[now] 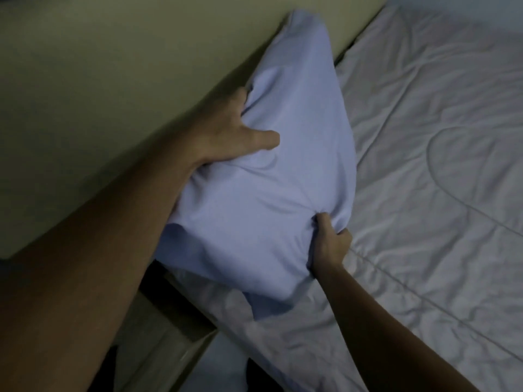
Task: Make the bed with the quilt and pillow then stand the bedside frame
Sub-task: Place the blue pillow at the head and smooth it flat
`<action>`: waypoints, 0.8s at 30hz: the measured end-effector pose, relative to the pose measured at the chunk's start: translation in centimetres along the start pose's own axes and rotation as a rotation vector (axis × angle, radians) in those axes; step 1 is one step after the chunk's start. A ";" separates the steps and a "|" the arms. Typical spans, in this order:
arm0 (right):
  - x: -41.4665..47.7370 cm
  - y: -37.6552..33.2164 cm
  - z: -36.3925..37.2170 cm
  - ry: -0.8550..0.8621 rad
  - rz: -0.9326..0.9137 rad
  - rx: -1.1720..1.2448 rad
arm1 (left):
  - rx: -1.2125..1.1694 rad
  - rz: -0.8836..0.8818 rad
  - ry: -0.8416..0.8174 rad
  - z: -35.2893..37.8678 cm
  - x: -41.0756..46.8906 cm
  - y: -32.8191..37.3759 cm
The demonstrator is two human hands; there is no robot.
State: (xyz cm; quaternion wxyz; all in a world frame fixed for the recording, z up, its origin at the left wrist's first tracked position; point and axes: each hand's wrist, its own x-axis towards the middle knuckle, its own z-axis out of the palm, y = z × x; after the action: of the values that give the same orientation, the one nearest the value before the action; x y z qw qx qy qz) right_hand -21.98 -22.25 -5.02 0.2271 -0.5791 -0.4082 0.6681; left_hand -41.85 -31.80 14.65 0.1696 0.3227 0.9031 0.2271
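Now I am on the pillow step. My left hand (235,134) grips one side of the pillow (283,171), thumb on the front and the other fingers tucked behind. My right hand (329,239) pinches a bunch of its cloth near the bottom edge. The pillow stands tilted at the head of the bed, by the tan board (113,66), above the quilt (424,179), which looks spread out already. It is dim, so maybe it touches the board. Next I should lay it flat and straight, then let go
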 end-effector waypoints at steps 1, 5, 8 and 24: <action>0.9 0.7 1.8 -0.006 -0.013 -0.011 | 0.030 -0.003 0.010 -0.4 1.3 -1.8; 4.8 5.6 7.3 -0.161 0.044 -0.207 | 0.141 -0.053 -0.010 0.9 5.2 -9.0; 6.0 8.6 8.5 -0.366 0.049 -0.552 | 0.254 -0.012 -0.121 5.1 5.6 -13.3; 2.7 6.9 4.7 -0.467 -0.294 -1.037 | 0.288 0.046 0.156 7.8 -2.1 -16.8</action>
State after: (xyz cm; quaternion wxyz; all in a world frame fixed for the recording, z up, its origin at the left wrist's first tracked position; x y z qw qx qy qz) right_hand -25.95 -25.33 -12.17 -0.0914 -0.3893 -0.7971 0.4525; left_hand -45.25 -42.44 -0.28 0.0459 0.3454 0.9291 0.1236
